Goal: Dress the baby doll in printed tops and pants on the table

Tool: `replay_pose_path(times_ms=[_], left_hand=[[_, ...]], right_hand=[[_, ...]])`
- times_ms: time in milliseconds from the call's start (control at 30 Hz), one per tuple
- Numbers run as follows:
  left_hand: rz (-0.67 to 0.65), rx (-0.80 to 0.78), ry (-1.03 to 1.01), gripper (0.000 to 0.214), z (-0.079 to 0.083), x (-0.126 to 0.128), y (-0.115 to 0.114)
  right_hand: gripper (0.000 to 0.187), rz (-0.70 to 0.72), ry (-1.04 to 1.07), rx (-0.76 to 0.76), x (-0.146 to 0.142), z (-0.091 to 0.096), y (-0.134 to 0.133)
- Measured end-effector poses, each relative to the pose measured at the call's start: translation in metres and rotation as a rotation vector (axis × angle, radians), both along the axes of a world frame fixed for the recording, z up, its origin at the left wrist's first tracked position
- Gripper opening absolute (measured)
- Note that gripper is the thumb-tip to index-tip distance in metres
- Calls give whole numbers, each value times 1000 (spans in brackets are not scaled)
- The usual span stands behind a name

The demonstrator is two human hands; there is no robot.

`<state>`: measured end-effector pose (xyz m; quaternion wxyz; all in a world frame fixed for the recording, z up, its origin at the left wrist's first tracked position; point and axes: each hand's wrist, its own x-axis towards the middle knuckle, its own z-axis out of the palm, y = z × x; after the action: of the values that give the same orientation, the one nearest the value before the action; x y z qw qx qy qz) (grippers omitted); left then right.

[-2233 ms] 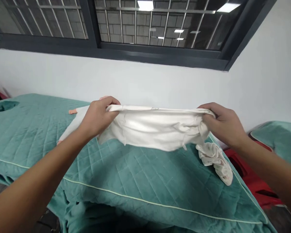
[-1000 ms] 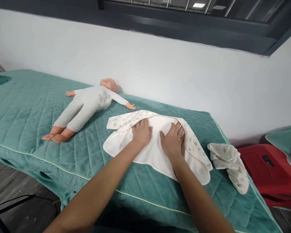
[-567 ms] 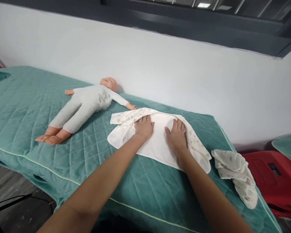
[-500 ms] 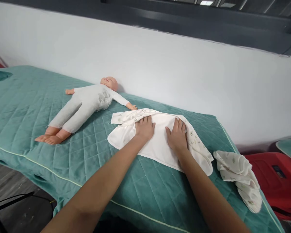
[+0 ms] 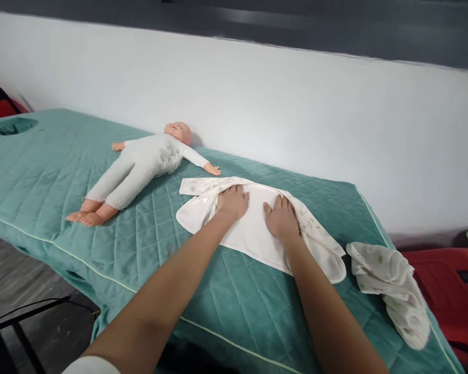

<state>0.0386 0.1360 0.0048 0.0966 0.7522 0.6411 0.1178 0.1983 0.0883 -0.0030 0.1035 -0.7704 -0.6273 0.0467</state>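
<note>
A white baby garment (image 5: 253,231) with small prints lies spread on the green quilted bed (image 5: 148,249). Both of my hands press flat on it. My left hand (image 5: 232,201) rests on its left half with fingers stretched out. My right hand (image 5: 281,218) lies flat on its right half, fingers apart. A baby doll (image 5: 140,166) in a white suit lies on its back to the left, head toward the wall, one arm almost reaching the garment.
A second crumpled printed cloth (image 5: 390,280) hangs over the bed's right edge. A red plastic seat (image 5: 452,291) stands right of the bed. The white wall (image 5: 296,114) runs close behind. Dark floor and a black frame (image 5: 27,322) lie at the lower left.
The garment, held up stretched between both hands 2.2 s ago, now lies flat on the bed under my open palms. In the last second my hands have barely shifted on it.
</note>
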Motion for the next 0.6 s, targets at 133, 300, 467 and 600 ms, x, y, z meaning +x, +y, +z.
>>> replay_pose_path(times_ms=[133, 300, 467, 600], left_hand=[[11, -2, -3, 62, -2, 2, -5], [-16, 40, 11, 67, -9, 0, -24], [-72, 122, -8, 66, -15, -12, -53], [-187, 212, -184, 47, -14, -34, -77]], right_hand=[[72, -6, -88, 9, -9, 1, -7], [69, 88, -189, 55, -25, 0, -31], [71, 143, -186, 43, -30, -1, -52], [69, 140, -203, 67, -30, -3, -71]])
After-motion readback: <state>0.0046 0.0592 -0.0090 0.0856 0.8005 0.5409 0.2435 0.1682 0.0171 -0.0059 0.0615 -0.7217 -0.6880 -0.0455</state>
